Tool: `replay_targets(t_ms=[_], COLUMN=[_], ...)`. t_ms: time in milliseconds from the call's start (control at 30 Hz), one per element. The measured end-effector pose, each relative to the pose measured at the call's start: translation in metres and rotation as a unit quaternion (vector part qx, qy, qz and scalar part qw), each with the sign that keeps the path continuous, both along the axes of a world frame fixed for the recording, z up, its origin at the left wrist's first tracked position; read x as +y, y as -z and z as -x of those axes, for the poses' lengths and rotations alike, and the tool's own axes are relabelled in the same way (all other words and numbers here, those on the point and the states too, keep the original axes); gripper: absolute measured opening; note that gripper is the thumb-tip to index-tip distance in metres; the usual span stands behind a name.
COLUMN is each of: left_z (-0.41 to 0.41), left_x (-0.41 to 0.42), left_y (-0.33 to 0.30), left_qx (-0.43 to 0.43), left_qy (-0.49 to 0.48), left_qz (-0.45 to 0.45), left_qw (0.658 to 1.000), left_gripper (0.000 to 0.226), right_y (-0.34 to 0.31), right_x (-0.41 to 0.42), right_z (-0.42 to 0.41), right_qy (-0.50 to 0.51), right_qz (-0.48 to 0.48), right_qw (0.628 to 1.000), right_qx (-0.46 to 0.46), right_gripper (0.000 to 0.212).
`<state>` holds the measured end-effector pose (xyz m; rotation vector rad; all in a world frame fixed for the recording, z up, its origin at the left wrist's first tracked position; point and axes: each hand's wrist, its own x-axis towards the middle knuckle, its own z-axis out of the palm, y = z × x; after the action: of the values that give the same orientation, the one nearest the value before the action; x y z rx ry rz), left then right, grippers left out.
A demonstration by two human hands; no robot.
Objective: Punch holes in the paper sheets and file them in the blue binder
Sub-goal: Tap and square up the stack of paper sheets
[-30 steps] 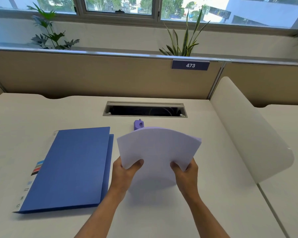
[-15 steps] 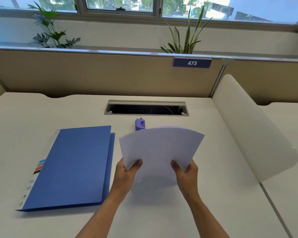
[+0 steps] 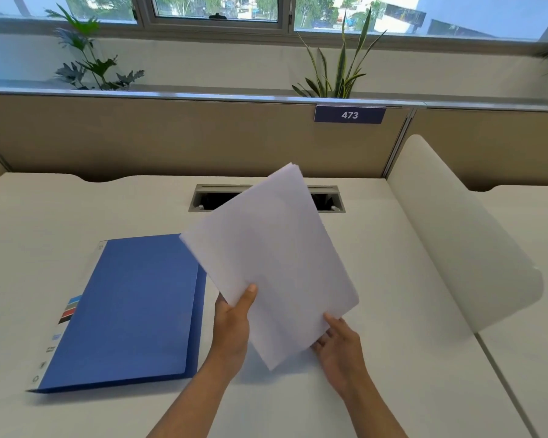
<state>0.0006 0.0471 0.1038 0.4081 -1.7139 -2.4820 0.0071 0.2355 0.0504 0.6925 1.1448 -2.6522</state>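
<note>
- Since the earlier frame the paper sheets (image 3: pixel 272 263) have turned: before they were held wide and bowed in front of the person, now they stand tilted, with one corner high over the cable slot (image 3: pixel 203 199) and one corner low near the surface (image 3: pixel 60 210).
- The small purple punch, which was seen behind the sheets before, is now hidden by them.
- The blue binder (image 3: pixel 130 311) lies closed and flat on the left, as before; its cover is smooth and matte, and its white spine shows small coloured marks too blurred to read.
- The left hand (image 3: pixel 231 330) grips the left edge of the sheets, thumb on the front, the other fingers hidden behind the paper.
- The sheets are thin, white and smooth, a small stack with edges slightly uneven at the top corner; they overlap the binder's right upper corner in view, but they are lifted above it.
- The right hand (image 3: pixel 339 346) is under the lower right edge, fingers relaxed and nearly straight, touching the paper; I cannot tell if it pinches.
- At the right stands a pale rounded divider (image 3: pixel 462 235), smooth.
</note>
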Motion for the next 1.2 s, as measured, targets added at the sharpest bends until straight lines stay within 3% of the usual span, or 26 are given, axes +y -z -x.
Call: replay_targets(t_ms=[133,300,500,633,767,900,1067,1200], left_z=[-0.007,-0.018,-0.02,-0.006,0.007,0.018,0.023,0.021], left_x=[0.009,0.013,-0.012,-0.049,-0.08,-0.084,-0.067,-0.061], left_y=[0.01,0.025,0.04,0.04,0.026,0.008,-0.008,-0.008], left_qx=[-0.035,-0.077,-0.09,-0.111,-0.11,-0.067,-0.019,0.031], left_qy=[-0.005,0.004,-0.014,0.002,0.125,0.215,0.157,0.065], left_qz=[-0.039,-0.062,-0.078,-0.117,-0.015,0.108,0.149,0.184], left_qw=[0.999,0.995,0.993,0.987,0.986,0.968,0.976,0.98], left_gripper=[0.03,0.03,0.04,0.032,0.042,0.036,0.036,0.029], right_y=[0.006,0.013,0.011,-0.002,-0.015,-0.028,-0.046,-0.057], right_x=[-0.006,0.001,0.029,0.055,0.073,0.08,0.071,0.063], right_z=[-0.005,-0.008,-0.006,0.0,0.006,0.011,0.016,0.02], right_qy=[-0.003,0.007,-0.001,-0.017,-0.047,-0.069,-0.059,-0.022], right_qz=[0.017,-0.08,-0.223,-0.258,-0.285,-0.311,-0.354,-0.373], right_qw=[0.999,0.997,0.974,0.964,0.953,0.938,0.913,0.9], right_qx=[0.038,0.02,0.032,0.055,0.089,0.137,0.195,0.224], right_gripper=[0.054,0.06,0.044,0.04,0.037,0.038,0.024,0.028])
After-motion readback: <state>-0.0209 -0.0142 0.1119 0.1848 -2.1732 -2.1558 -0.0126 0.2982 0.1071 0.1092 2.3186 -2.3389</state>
